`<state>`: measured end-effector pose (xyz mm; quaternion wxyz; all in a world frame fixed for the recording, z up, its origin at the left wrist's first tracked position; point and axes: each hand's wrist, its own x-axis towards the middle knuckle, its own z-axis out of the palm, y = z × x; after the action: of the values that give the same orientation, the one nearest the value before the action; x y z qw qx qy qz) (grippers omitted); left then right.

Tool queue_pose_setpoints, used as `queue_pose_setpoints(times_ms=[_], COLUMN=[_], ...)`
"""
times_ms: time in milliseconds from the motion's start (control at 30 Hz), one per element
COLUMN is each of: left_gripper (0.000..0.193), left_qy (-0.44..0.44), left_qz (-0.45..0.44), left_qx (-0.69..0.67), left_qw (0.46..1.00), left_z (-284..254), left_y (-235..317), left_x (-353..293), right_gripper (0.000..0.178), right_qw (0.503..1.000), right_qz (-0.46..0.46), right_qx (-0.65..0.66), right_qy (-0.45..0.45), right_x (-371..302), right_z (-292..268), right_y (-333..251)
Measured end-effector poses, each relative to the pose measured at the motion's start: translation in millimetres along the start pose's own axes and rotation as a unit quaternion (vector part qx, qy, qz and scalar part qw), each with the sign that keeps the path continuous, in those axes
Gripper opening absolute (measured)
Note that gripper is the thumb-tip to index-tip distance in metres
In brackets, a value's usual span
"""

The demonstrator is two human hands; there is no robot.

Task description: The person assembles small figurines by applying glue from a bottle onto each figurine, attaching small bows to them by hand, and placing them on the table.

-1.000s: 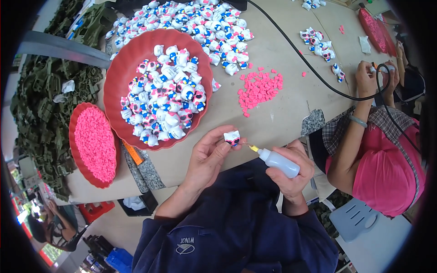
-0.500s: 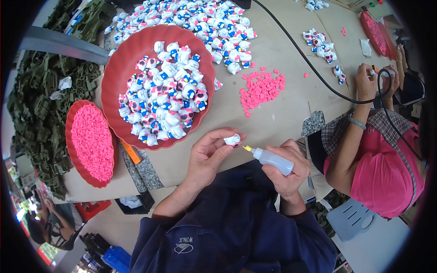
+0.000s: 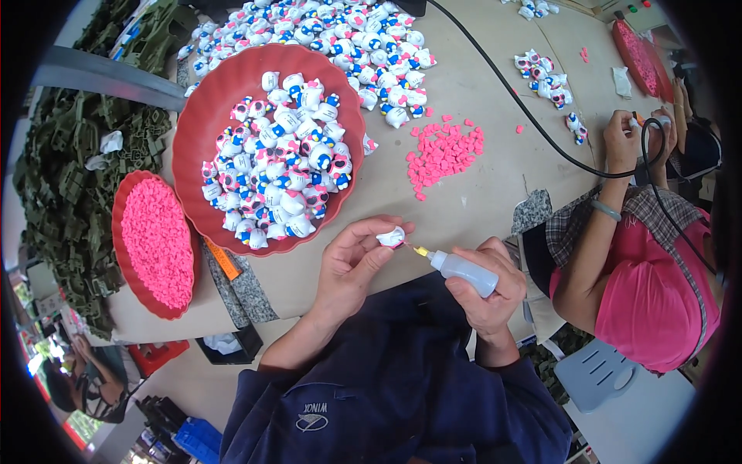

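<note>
Between thumb and fingers my left hand pinches a small white figurine with a dark and pink patch on its lower side. My right hand is wrapped round a translucent squeeze bottle, tilted so its thin yellow-based tip points at the figurine. The tip's end lies very close to the figurine; whether it touches, I cannot tell. Just beyond my hands, a loose patch of small pink pieces lies on the table. A large red scalloped bowl to the left holds many white, blue and pink figurines.
A smaller red dish of pink pieces stands at the left, near dark green parts. More figurines are heaped at the back. A black cable crosses the table at right, where a co-worker in pink sits.
The figurine in my left hand has turned and tipped slightly, and shifted a little left. My right hand and the bottle have barely moved.
</note>
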<state>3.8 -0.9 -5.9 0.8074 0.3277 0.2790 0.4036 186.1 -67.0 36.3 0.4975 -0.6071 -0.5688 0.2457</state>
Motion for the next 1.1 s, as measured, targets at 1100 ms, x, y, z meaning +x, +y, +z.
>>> queue_pose_setpoints(times_ms=[1100], left_gripper=[0.031], left_qy=[0.077], left_qz=[-0.071], left_qx=[0.046], left_qw=[0.993], left_z=[-4], left_y=[13], left_x=[-33], right_gripper=[0.014], right_qw=[0.981], right_qz=[-0.031], right_qx=[-0.191], right_qy=[0.006], right_x=[41], right_z=[38], right_y=[41])
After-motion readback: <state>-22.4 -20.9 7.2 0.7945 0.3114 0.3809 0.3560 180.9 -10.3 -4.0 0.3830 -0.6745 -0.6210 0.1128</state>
